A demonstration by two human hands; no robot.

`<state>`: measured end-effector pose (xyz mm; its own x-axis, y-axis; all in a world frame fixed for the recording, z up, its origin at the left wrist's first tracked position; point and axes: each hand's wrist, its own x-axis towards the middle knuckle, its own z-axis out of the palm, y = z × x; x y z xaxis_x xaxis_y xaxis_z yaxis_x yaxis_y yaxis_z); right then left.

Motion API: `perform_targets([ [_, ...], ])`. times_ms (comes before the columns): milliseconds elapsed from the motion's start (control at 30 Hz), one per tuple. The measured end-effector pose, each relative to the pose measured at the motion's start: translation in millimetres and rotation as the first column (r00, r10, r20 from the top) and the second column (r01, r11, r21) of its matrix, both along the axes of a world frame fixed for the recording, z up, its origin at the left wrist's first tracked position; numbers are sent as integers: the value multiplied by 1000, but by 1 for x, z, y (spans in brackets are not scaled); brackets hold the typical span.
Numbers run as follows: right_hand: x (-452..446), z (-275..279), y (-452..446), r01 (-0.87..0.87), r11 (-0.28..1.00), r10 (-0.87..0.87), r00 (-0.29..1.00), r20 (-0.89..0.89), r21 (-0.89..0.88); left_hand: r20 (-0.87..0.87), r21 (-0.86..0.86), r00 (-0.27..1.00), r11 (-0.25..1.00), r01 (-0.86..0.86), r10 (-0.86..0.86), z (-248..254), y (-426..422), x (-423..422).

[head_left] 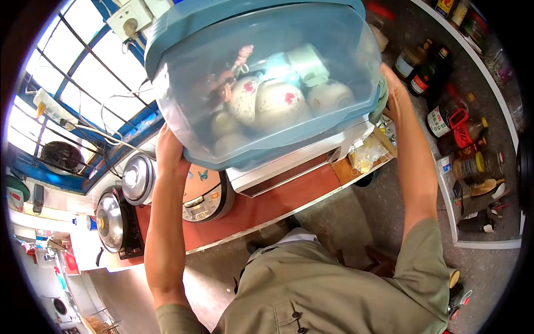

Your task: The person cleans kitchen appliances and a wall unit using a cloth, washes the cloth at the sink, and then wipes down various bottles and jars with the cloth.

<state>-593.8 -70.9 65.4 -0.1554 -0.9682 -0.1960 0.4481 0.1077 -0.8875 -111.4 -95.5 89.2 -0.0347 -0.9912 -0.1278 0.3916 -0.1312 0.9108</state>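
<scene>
A blue plastic dish storage box (289, 146) with a see-through cover is in front of me at the top of the view. Through the cover I see flowered bowls (281, 101) and a pale green cup (307, 65). My left hand (171, 149) grips the box's lower left side, its fingers partly behind it. On the right side, my right hand (394, 86) holds the box, with a green cloth (380, 101) between palm and plastic. Below the box is a white appliance (300, 170); I cannot tell whether the box rests on it.
A rice cooker (207, 195), a steel pot (138, 179) and a lidded pan (111, 222) on a black cooktop stand along the red counter (250, 222). Sauce bottles (436, 69) fill a shelf at right. A barred window (78, 67) is at left.
</scene>
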Motion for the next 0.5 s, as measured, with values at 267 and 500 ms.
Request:
perform_targets([
  [267,-15,-11,-19,68,998,-69,994,-84,-12,57,66,998,998,0,-3,-11,-15,-36],
  [500,-52,-38,-41,-61,988,14,951,-309,-145,71,47,997,999,-23,19,-16,-19,-36],
])
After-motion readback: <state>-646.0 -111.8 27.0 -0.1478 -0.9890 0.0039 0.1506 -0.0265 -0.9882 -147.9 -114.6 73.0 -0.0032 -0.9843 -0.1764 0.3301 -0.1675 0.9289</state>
